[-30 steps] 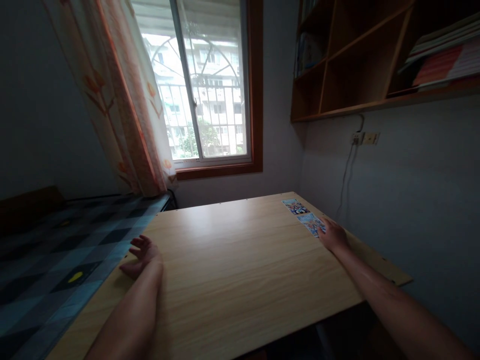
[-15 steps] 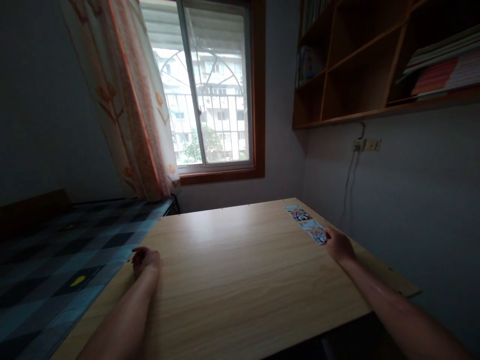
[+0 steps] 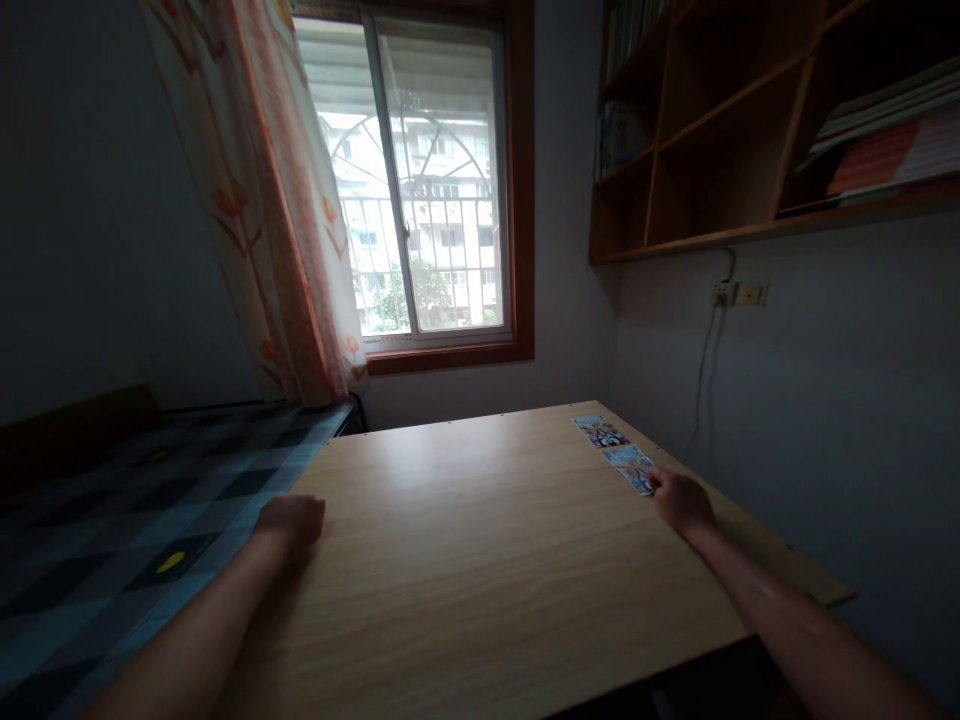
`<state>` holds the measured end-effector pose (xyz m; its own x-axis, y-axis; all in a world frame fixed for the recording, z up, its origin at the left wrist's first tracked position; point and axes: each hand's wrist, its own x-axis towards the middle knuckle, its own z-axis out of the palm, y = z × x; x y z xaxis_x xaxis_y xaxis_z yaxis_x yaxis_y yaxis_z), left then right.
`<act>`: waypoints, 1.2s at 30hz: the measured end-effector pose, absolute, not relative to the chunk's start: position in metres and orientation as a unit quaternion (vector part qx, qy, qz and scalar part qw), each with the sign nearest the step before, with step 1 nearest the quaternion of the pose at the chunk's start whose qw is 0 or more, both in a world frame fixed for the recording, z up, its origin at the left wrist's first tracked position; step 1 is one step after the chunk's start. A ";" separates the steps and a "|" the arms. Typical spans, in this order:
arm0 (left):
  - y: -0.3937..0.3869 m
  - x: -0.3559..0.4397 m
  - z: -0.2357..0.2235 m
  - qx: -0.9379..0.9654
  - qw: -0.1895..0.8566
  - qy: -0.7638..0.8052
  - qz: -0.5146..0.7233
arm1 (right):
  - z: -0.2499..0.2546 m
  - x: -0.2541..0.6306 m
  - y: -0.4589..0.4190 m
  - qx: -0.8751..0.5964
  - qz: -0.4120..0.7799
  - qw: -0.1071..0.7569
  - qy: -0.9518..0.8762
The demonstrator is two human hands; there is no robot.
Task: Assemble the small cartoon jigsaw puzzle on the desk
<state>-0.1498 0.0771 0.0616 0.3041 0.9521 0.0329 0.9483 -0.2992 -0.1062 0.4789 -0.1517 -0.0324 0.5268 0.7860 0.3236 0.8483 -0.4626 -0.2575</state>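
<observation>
Two colourful printed cards lie end to end near the right edge of the wooden table. The far card (image 3: 601, 431) lies flat and untouched. My right hand (image 3: 682, 500) is closed, its thumb and fingers at the right corner of the near card (image 3: 628, 468), which lies on the tabletop. My left hand (image 3: 291, 522) is above the table's left side, the back of the hand turned up and the fingers curled into a fist. It is slightly blurred, and nothing shows in it.
The light wooden table (image 3: 450, 540) fills the middle. A bed with a checked cover (image 3: 225, 490) adjoins it on the left, below a flowered curtain (image 3: 277, 220) and a window (image 3: 450, 200). Shelves with books (image 3: 727, 150) hang at the upper right, above a socket (image 3: 739, 293) with a cord.
My left hand has turned over, from fingers loosely curled and apart to a closed fist. My right hand stays at the near card. The whole view has shifted slightly.
</observation>
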 end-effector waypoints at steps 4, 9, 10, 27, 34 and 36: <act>0.080 -0.145 0.068 -0.781 0.107 -0.614 0.036 | -0.030 0.476 -0.151 -0.849 -0.071 0.173 -0.494; 0.082 -0.123 0.065 -0.803 0.153 -0.575 -0.014 | -0.031 0.476 -0.152 -0.846 -0.067 0.158 -0.504; 0.082 -0.117 0.063 -0.808 0.159 -0.566 -0.036 | -0.031 0.476 -0.152 -0.845 -0.068 0.158 -0.506; 0.095 -0.082 0.026 -0.745 -0.072 -0.603 -0.277 | -0.030 0.441 -0.158 -0.660 -0.186 0.276 -0.673; 0.096 -0.079 0.021 -0.729 -0.073 -0.594 -0.332 | -0.027 0.392 -0.127 -0.608 -0.125 0.302 -0.724; 0.095 -0.080 0.021 -0.716 -0.085 -0.598 -0.348 | -0.028 0.384 -0.113 -0.617 -0.100 0.281 -0.728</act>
